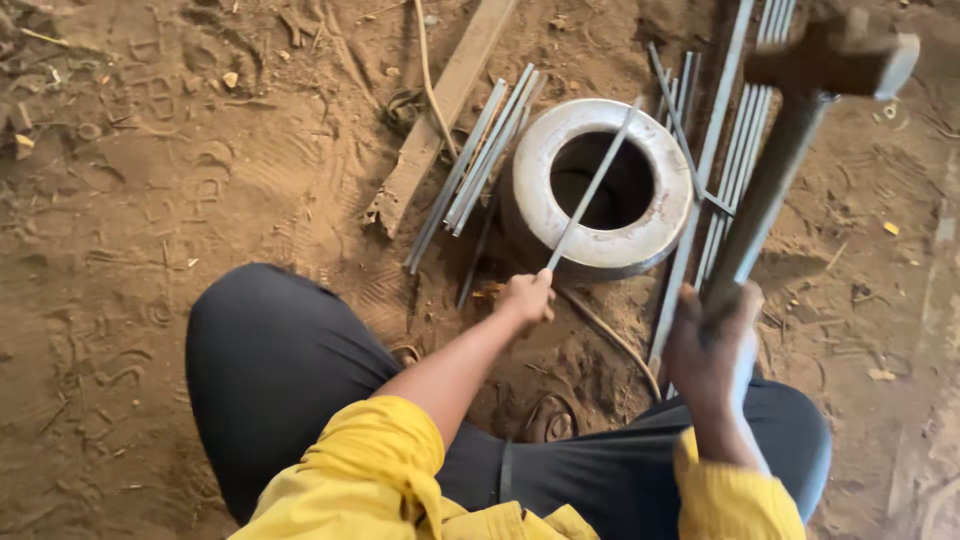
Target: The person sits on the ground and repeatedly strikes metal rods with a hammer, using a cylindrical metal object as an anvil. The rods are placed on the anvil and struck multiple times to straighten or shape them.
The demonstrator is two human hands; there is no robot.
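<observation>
My left hand (527, 297) grips the near end of a thin steel rod (596, 183) that lies slanted across the open top of a heavy metal ring (545, 150) standing on the sandy ground. My right hand (712, 345) is closed around the wooden handle of a hammer (770, 190), raised so that its blurred head (850, 55) is at the upper right, above and to the right of the ring. Yellow sleeves and dark trousers fill the bottom of the view.
Several cut steel rods (480, 160) lie left of the ring, and longer rods (735, 160) lie to its right. A wooden plank (440, 110) runs diagonally behind them. Loose sand with footprints (150, 200) surrounds everything.
</observation>
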